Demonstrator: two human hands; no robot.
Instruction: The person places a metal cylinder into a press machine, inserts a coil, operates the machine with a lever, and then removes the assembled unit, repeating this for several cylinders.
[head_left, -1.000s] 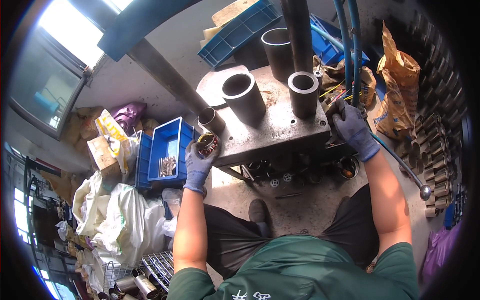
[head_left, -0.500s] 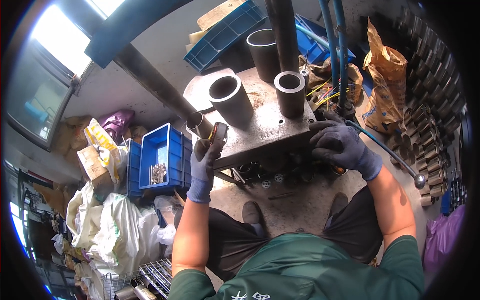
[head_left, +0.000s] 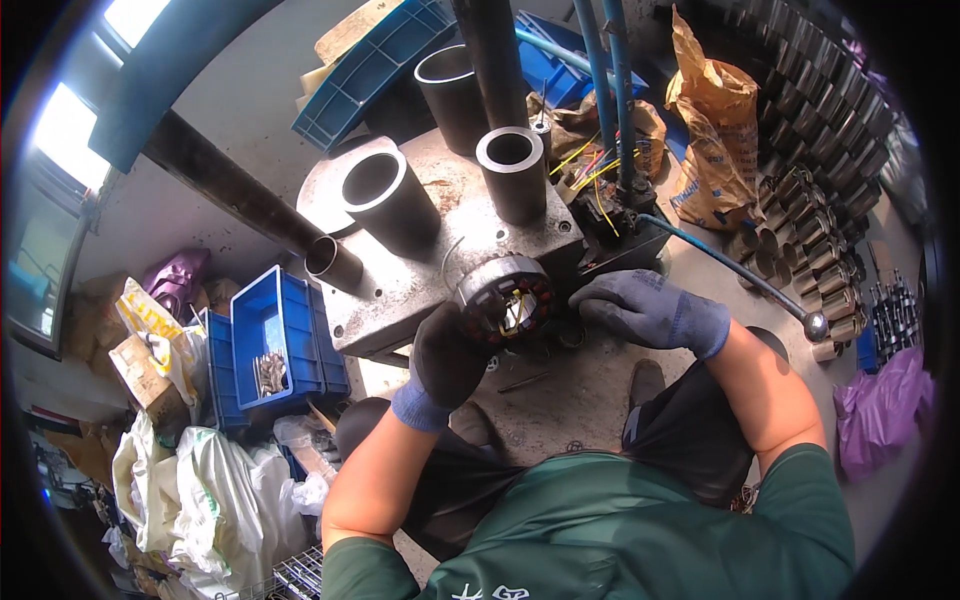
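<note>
My left hand [head_left: 448,355], in a dark grey work glove, grips a motor stator [head_left: 507,297], a round metal ring with dark red windings inside. It is held up in front of the near edge of a steel block table [head_left: 440,275], tilted so that its open centre shows. A thin wire sticks up from its rim. My gloved right hand [head_left: 650,308] is just right of the stator, apart from it, with fingers stretched out and nothing visible in them. On the table stand a thick metal tube [head_left: 392,205], a narrower one [head_left: 515,180] and a tall one [head_left: 452,105].
A blue lever with a ball end [head_left: 740,265] reaches out at the right. Blue bins [head_left: 270,350] stand left of the table, above white sacks [head_left: 220,500]. At the right are a brown paper sack [head_left: 715,140] and stacked metal cylinders [head_left: 820,250].
My left hand has brought the stator rightward, from beside the short tube to the table's front, and turned its opening into view. My right hand has come closer to it. The view has shifted.
</note>
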